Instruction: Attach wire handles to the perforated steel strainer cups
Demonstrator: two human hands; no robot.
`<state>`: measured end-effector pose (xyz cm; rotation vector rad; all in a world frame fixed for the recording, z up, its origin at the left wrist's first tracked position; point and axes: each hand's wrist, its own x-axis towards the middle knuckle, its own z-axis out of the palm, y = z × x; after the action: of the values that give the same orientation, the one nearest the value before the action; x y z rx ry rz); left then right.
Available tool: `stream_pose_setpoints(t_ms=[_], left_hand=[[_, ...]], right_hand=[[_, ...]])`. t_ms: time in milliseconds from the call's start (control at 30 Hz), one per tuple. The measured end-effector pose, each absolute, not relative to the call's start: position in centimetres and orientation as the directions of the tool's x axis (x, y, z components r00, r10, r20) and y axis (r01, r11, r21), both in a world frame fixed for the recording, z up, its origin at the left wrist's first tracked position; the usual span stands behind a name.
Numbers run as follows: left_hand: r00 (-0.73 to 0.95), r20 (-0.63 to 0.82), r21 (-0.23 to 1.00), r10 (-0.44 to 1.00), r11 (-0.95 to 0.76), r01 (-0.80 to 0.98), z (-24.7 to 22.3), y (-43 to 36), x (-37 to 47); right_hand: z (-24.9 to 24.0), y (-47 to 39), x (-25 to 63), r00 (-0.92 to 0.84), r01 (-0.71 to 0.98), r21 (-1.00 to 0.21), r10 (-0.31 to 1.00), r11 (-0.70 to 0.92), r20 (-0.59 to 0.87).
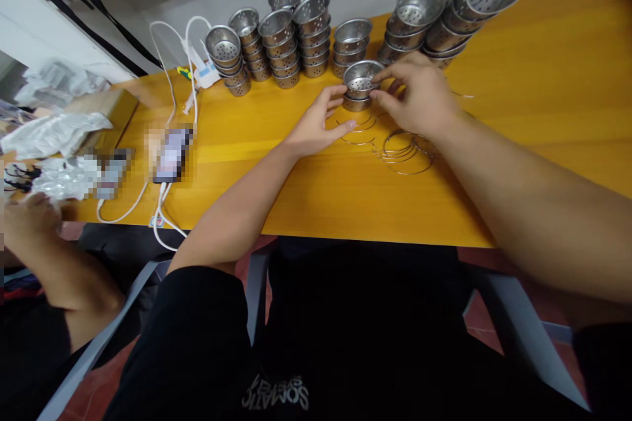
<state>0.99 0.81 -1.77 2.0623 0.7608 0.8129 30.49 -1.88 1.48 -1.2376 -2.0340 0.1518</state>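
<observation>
A small perforated metal cup sits nested on another one in a short stack in the middle of the table. My right hand pinches the upper cup's right side between thumb and fingers. On the other side, my left hand has its fingers apart, the fingertips at the cup's left edge and the thumb lower, in front of the stack. Thin wire rings lie loose on the table just in front of both hands. Right behind is a taller stack of the same cups.
More cup stacks stand along the wall; leaning ones are at back right. A phone with white cables lies on the left of the table. Plastic bags and another person's arm are at far left.
</observation>
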Motion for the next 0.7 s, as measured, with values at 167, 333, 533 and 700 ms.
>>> stream_pose_setpoints(t_ms=[167, 333, 533, 700], left_hand=[[0.617, 0.283, 0.820, 0.734, -0.519, 0.241, -1.9, 1.0, 1.0], [0.594, 0.282, 0.818, 0.753, -0.512, 0.262, -1.8, 0.7, 1.2], [0.554, 0.264, 0.826, 0.790, -0.481, 0.292, -1.7, 0.6, 1.2], [0.521, 0.258, 0.827, 0.814, -0.465, 0.317, -1.6, 1.0, 0.7]], right_hand=[[2.1, -2.6, 30.2, -0.239, 0.753, -0.428, 0.814, 0.500, 0.530], [5.4, -4.6, 29.5, -0.172, 0.764, -0.389, 0.743, 0.515, 0.646], [8.7, -2.9, 28.0, -0.376, 0.784, -0.236, 0.742, 0.574, 0.555], [10.7, 2.4, 25.7, -0.405, 0.875, -0.068, 0.801, 0.480, 0.442]])
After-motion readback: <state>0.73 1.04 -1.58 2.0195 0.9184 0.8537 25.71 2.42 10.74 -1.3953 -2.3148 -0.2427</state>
